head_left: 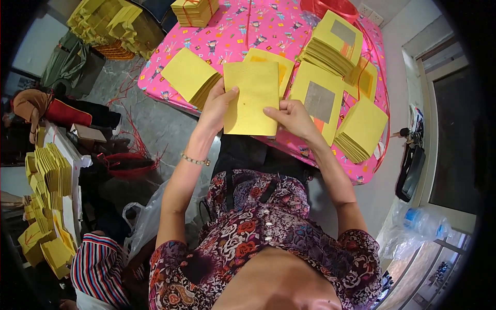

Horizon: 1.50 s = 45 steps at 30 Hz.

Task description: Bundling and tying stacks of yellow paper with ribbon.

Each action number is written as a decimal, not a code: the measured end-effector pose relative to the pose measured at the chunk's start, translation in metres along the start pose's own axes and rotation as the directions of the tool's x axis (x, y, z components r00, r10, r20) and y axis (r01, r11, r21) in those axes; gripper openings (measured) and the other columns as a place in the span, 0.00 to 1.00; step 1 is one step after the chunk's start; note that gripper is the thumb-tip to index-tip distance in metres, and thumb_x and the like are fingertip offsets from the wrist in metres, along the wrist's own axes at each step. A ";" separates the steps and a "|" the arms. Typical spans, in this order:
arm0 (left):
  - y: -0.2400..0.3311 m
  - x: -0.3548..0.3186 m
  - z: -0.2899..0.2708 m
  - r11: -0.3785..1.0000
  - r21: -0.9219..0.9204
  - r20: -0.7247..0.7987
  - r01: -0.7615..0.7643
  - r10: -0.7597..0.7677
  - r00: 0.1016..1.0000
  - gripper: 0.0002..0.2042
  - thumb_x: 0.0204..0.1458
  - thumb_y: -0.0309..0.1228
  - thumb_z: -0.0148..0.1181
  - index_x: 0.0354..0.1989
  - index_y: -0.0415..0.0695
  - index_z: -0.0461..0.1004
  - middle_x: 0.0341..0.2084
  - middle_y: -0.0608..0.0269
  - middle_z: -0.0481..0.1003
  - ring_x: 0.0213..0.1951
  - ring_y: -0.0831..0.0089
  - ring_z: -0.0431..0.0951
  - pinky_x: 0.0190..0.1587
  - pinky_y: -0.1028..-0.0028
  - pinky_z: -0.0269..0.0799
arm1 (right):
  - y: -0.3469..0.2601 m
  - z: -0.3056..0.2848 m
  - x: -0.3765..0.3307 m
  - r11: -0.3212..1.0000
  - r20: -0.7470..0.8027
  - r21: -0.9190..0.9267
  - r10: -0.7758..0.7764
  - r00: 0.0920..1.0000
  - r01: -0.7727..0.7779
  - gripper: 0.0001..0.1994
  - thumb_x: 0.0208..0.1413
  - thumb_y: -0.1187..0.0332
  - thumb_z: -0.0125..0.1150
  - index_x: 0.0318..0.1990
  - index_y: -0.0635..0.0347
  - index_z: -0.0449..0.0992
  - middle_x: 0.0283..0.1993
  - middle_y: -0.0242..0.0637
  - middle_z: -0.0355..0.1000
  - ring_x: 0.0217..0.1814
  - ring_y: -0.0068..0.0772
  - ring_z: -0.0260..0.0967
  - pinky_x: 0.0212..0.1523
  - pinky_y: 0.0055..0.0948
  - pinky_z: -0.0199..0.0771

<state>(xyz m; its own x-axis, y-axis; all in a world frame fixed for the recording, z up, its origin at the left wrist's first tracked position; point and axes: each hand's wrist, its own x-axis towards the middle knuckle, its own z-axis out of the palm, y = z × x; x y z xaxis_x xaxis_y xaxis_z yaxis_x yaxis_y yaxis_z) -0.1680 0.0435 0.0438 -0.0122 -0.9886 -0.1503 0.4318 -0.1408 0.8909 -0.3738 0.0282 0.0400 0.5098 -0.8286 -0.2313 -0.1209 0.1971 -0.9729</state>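
Note:
A rectangular piece of yellow joss paper is held up in front of me over the table's near edge; whether it is one sheet or a thin stack I cannot tell. My left hand grips its left edge, thumb on top. At the lower right edge, my right hand pinches it. Partly hidden behind it lies a yellow sheet with an orange-gold patch. Left of my hands sits a plain yellow stack. To the right are sheets with a silver patch and another plain stack.
A pink patterned cloth covers the table. On it stand a tall silver-patched stack, a tied bundle and a red basket. Yellow bundles fill a left-hand table, near a person in stripes. Red strings litter the floor.

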 end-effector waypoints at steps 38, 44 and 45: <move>-0.030 -0.083 -0.023 0.976 0.018 -0.258 -0.215 0.212 0.942 0.17 0.58 0.21 0.42 0.56 0.37 0.59 0.49 0.59 0.70 0.48 0.75 0.71 0.51 0.74 0.67 | -0.012 0.034 0.039 0.984 0.008 -0.013 -0.176 0.984 0.177 0.09 0.57 0.68 0.57 0.32 0.67 0.74 0.26 0.27 0.71 0.25 0.11 0.63 0.25 0.14 0.63; -0.034 -0.084 -0.040 0.964 -0.084 -0.346 -0.251 0.208 0.915 0.15 0.59 0.22 0.42 0.55 0.38 0.60 0.48 0.60 0.70 0.47 0.76 0.72 0.50 0.75 0.68 | -0.006 0.058 0.038 0.979 0.085 -0.040 -0.195 0.977 0.199 0.11 0.55 0.64 0.60 0.31 0.66 0.73 0.22 0.25 0.67 0.24 0.11 0.62 0.24 0.16 0.62; -0.030 -0.083 -0.041 0.964 -0.083 -0.349 -0.253 0.210 0.913 0.15 0.59 0.22 0.42 0.55 0.38 0.60 0.48 0.60 0.70 0.47 0.76 0.72 0.50 0.75 0.68 | -0.004 0.058 0.039 0.979 0.088 -0.039 -0.196 0.977 0.200 0.11 0.55 0.64 0.60 0.31 0.66 0.73 0.22 0.25 0.67 0.24 0.11 0.62 0.24 0.16 0.62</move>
<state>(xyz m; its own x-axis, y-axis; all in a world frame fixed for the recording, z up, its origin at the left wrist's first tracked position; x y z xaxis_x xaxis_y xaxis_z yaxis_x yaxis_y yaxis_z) -0.1430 0.1323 0.0119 0.3944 -0.9135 -0.1001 0.4943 0.1190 0.8611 -0.3037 0.0254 0.0352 0.5967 -0.8017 -0.0353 -0.0496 0.0070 -0.9987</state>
